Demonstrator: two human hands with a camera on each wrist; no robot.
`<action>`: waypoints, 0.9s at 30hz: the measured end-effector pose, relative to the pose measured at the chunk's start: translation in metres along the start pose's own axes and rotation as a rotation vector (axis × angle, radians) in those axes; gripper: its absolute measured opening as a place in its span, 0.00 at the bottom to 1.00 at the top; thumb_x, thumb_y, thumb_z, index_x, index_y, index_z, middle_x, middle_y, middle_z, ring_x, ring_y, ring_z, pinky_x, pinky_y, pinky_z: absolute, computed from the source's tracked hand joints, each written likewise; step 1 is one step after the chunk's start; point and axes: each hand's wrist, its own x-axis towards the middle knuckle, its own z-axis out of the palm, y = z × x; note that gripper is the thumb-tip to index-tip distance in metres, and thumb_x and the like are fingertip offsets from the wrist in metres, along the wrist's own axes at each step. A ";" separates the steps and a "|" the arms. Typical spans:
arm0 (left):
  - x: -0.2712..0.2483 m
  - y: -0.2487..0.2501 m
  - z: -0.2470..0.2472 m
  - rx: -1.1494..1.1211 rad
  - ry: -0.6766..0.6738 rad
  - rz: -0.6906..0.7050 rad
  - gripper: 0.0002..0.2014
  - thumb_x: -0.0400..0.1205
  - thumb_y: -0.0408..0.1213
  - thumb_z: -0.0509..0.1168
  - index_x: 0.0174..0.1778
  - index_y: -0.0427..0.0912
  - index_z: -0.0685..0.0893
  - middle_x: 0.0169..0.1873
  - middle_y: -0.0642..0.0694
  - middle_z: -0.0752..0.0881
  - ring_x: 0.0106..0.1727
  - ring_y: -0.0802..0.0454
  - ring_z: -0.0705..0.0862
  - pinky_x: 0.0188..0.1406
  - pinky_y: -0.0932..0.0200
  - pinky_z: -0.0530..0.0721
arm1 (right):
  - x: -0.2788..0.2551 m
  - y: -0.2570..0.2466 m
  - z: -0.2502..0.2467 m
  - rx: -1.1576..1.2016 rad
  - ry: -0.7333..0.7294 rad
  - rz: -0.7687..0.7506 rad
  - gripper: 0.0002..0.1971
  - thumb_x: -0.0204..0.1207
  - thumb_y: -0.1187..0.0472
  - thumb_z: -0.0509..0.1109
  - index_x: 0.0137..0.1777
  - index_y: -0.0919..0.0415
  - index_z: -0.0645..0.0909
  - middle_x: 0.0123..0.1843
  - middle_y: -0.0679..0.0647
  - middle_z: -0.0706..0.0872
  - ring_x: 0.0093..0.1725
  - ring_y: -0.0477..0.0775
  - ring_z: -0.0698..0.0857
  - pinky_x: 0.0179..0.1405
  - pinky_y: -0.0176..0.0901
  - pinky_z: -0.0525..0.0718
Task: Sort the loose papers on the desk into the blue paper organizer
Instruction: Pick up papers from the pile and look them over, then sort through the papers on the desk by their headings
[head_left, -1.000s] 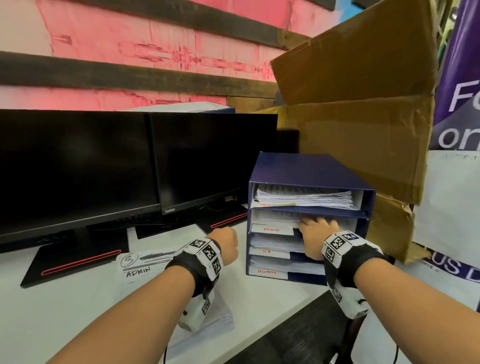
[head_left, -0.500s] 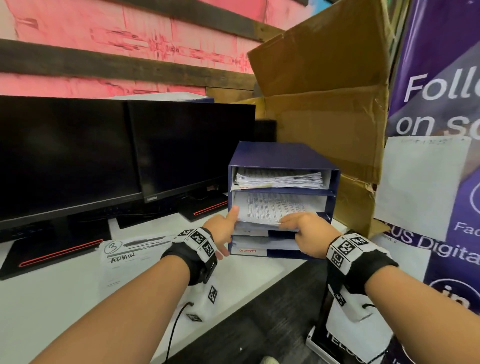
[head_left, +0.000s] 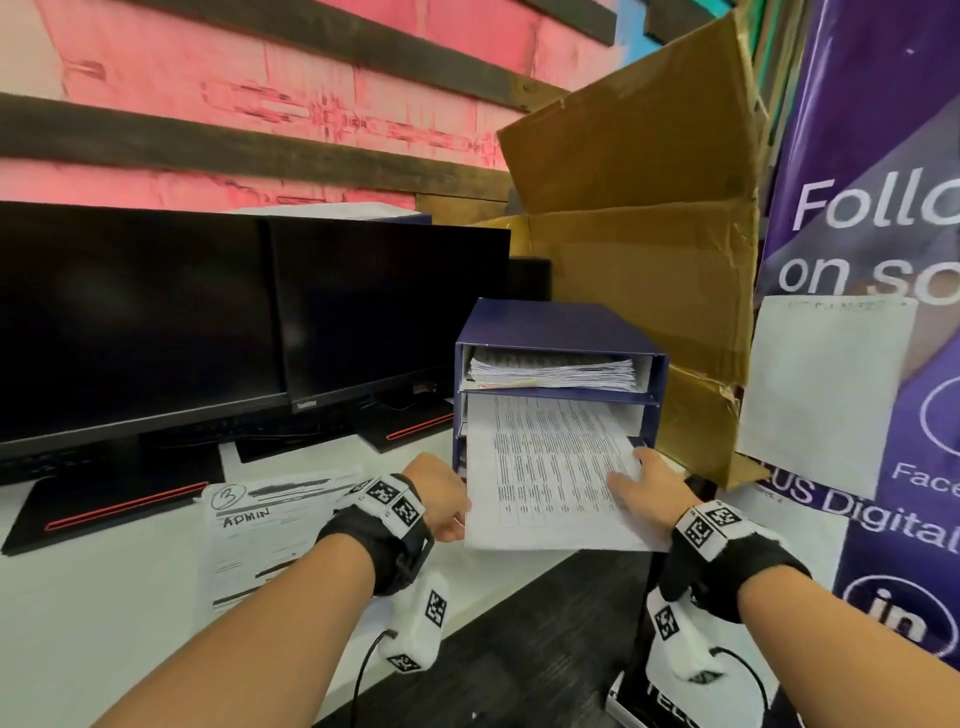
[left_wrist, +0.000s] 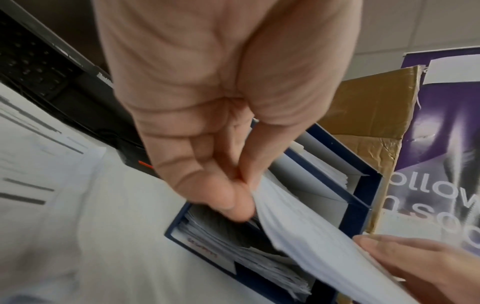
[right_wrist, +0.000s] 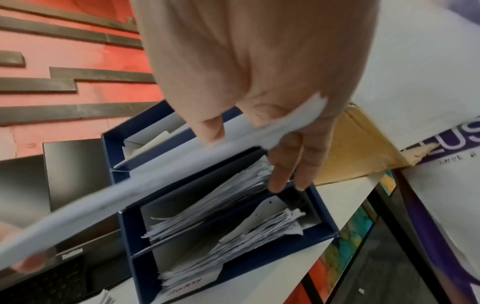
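Two black monitors (head_left: 249, 322) sit side by side at the back of the white desk (head_left: 78, 613), the right one with a ThinkVision badge, both stands trimmed with a red stripe. Behind them is a pink wall with dark wooden slats (head_left: 208, 150). A battered cardboard box (head_left: 639, 249) leans at the right, just beside a purple banner (head_left: 893, 156) with white lettering and a blank white sheet (head_left: 826, 384) stuck on it.
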 end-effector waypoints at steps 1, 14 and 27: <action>-0.001 -0.003 -0.003 0.045 -0.035 -0.007 0.11 0.81 0.25 0.62 0.58 0.27 0.82 0.30 0.43 0.83 0.26 0.52 0.83 0.24 0.64 0.83 | 0.002 0.000 0.004 0.029 0.015 0.003 0.24 0.82 0.55 0.64 0.74 0.64 0.65 0.72 0.60 0.77 0.68 0.62 0.79 0.65 0.49 0.76; 0.002 -0.017 0.012 0.051 -0.108 0.019 0.20 0.76 0.40 0.71 0.62 0.34 0.83 0.53 0.38 0.89 0.51 0.40 0.90 0.53 0.42 0.88 | -0.033 0.034 -0.018 -0.059 -0.252 -0.025 0.15 0.77 0.71 0.67 0.58 0.54 0.80 0.50 0.47 0.87 0.47 0.50 0.88 0.33 0.38 0.87; -0.017 -0.050 -0.084 -0.075 0.109 -0.011 0.13 0.82 0.35 0.67 0.62 0.39 0.79 0.52 0.39 0.89 0.48 0.42 0.90 0.46 0.43 0.90 | -0.026 -0.065 0.023 -0.017 -0.303 -0.310 0.17 0.77 0.67 0.68 0.62 0.50 0.81 0.59 0.46 0.88 0.59 0.49 0.86 0.62 0.52 0.84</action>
